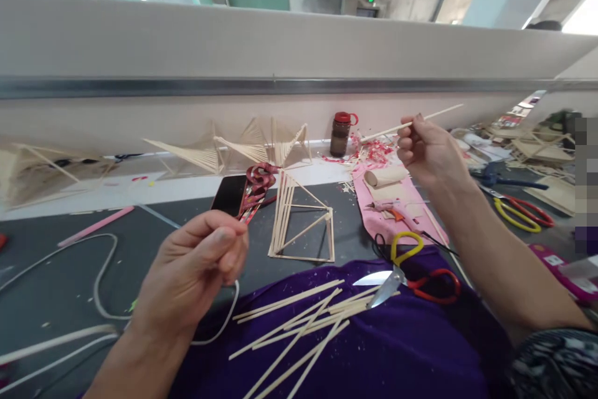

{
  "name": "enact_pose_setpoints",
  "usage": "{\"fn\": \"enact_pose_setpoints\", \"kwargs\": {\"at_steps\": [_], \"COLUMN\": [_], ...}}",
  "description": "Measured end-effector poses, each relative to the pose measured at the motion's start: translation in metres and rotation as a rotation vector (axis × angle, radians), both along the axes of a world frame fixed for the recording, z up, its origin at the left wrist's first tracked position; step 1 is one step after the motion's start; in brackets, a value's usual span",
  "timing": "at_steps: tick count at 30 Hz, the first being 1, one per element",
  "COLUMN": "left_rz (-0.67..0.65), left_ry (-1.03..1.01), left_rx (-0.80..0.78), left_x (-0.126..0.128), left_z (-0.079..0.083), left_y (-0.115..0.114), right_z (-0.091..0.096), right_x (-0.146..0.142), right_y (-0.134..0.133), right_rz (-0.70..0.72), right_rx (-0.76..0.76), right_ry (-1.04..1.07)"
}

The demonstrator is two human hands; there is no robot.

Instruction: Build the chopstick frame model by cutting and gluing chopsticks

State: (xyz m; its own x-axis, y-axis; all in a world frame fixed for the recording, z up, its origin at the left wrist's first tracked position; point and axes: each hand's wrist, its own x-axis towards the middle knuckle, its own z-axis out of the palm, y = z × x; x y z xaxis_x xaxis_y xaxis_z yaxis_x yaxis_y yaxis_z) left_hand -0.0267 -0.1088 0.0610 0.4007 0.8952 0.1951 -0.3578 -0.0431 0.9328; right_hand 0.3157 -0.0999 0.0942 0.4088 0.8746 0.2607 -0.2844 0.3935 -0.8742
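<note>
My right hand (427,150) is raised at the right, its fingers closed around a thin wooden stick (441,112) that points up and to the right. My left hand (200,268) is lower, at the centre left, with thumb and fingers pinched together. The end of a red patterned strip (256,184) reaches its fingertips; I cannot tell whether the hand holds it. A small frame of glued sticks (303,225) stands on the dark table between my hands. Several loose sticks (299,318) lie on purple cloth (374,355) in front of me.
Red-and-yellow scissors (411,274) lie on the cloth's edge. A pink glue gun (392,209) and a paper roll rest on a pink mat (374,225). Also here: a black phone (230,195), a brown bottle (341,133), stick models (261,147), a white cable (103,274), more scissors (518,209).
</note>
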Motion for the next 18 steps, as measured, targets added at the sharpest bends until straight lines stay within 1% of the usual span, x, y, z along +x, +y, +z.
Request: {"fn": "enact_pose_setpoints", "kwargs": {"at_steps": [2,4,5,6,7,8,9,10,11,12,13,14,16,18], "left_rz": [-0.052,-0.196,-0.273,-0.394,-0.442,-0.394,-0.331,-0.201,-0.037,0.136,0.194,0.23,0.175,0.129], "left_ry": [0.005,0.074,0.132,0.259,0.408,0.509,0.625,0.702,0.732,0.733,0.744,0.736,0.767,0.808], "left_rx": [0.02,0.117,0.202,0.319,0.41,0.484,0.503,0.47,0.394,0.282,0.181,0.124,0.063,-0.007], "left_x": [0.001,0.005,0.008,0.011,0.013,0.014,0.015,0.014,0.011,0.008,0.004,0.0,-0.006,-0.009], "left_z": [0.0,0.001,0.003,0.005,0.008,0.01,0.01,0.009,0.006,0.0,-0.008,-0.018,-0.04,-0.06], "left_y": [-0.006,-0.017,-0.022,-0.027,-0.03,-0.03,-0.027,-0.021,-0.013,-0.003,0.008,0.018,0.033,0.04], "right_z": [-0.002,-0.005,-0.007,-0.009,-0.011,-0.012,-0.014,-0.015,-0.015,-0.016,-0.016,-0.017,-0.018,-0.021], "right_x": [0.008,0.005,0.0,-0.006,-0.013,-0.021,-0.028,-0.035,-0.042,-0.047,-0.051,-0.055,-0.061,-0.066], "right_y": [0.001,0.0,-0.001,-0.003,-0.004,-0.006,-0.006,-0.006,-0.005,-0.003,0.0,0.004,0.016,0.028], "right_rz": [0.014,0.033,0.047,0.062,0.082,0.109,0.141,0.176,0.213,0.255,0.295,0.333,0.4,0.456], "right_rx": [-0.011,-0.019,-0.026,-0.034,-0.045,-0.058,-0.074,-0.089,-0.105,-0.122,-0.137,-0.151,-0.179,-0.211], "right_ry": [0.068,0.077,0.057,0.026,-0.014,-0.056,-0.1,-0.141,-0.18,-0.216,-0.248,-0.277,-0.33,-0.374]}}
